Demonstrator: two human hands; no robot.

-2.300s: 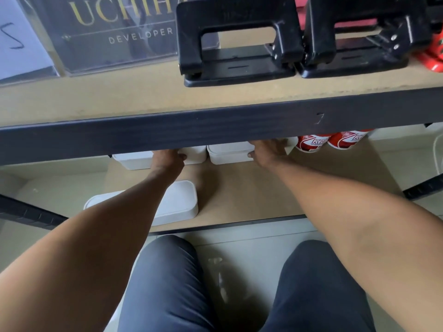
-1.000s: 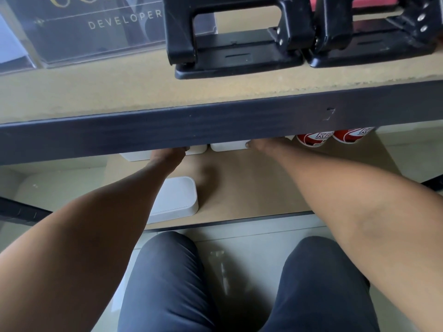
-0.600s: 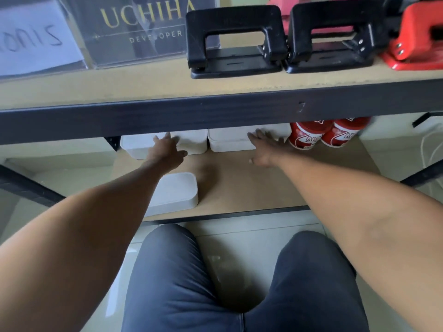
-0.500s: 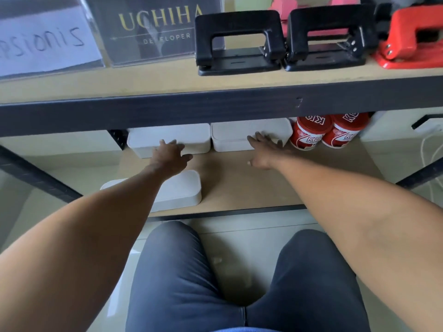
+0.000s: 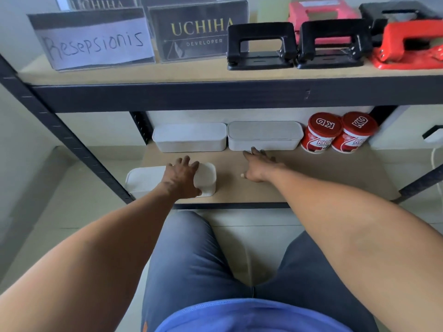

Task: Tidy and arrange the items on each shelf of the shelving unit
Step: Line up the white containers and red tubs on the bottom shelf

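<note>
Your shelving unit (image 5: 167,95) looks mostly sorted on the two levels you can see: on the upper shelf (image 5: 143,74) the two sign holders (image 5: 96,39) stand side by side at the left, and the black hole punches (image 5: 261,46) and the red hole punch (image 5: 407,44) sit in a row at the right, with more punches behind them. On the lower shelf (image 5: 311,178) the back row reads as done: two white lidded boxes (image 5: 189,137) lie end to end against the wall, and the pair of red-lidded tubs (image 5: 323,131) stands just beside them at the right, the tubs touching each other. What is left here is the third white box (image 5: 143,179), which sits alone at the front left corner, apart from the back row and slightly askew to it. Your left hand (image 5: 182,177) lies over its right end, fingers spread and draped on the lid with the thumb at the near edge; whether you are truly clamping it you cannot tell from this angle. Your right hand (image 5: 257,167) rests flat on the bare board, fingers straight and reaching toward the right-hand back box, holding nothing. Any shelves above or below are out of view, so judge those yourself
</note>
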